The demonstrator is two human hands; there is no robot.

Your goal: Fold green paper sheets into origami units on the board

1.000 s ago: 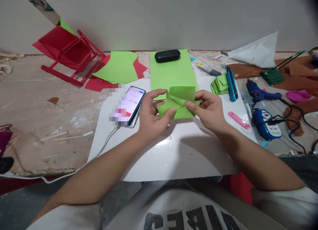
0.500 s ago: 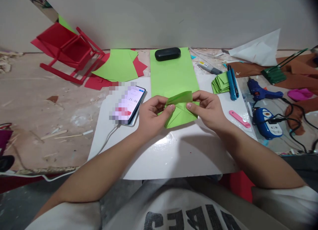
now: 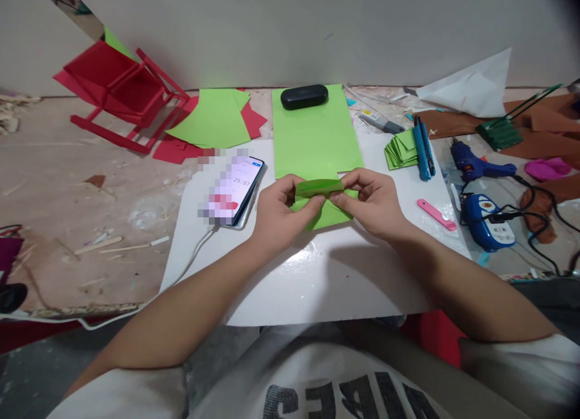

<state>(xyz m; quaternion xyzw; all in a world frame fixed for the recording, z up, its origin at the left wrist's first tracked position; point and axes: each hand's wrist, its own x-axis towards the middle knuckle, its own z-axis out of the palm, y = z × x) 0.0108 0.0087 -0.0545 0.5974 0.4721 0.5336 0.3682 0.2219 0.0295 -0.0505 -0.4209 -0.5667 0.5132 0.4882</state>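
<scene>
Both my hands pinch a small folded piece of green paper [image 3: 322, 209] just above the white board [image 3: 312, 280]. My left hand [image 3: 277, 214] grips its left side with thumb and fingers closed. My right hand [image 3: 374, 203] grips its right side, thumb pressed on the folded top flap. A larger green sheet [image 3: 312, 138] lies flat right behind the hands, with a black case [image 3: 304, 96] on its far end. A phone [image 3: 235, 191] with a lit screen lies just left of my left hand.
A red paper rocking chair [image 3: 120, 96] and green and red sheets [image 3: 212, 120] lie at the back left. To the right are folded green pieces [image 3: 401, 150], blue pens [image 3: 423, 147], a pink cutter [image 3: 436, 215], a blue glue gun [image 3: 473, 164] and a blue power strip [image 3: 484, 223].
The top flap of the green paper has been folded down toward me and flattened. My fingers have drawn closer together over the fold.
</scene>
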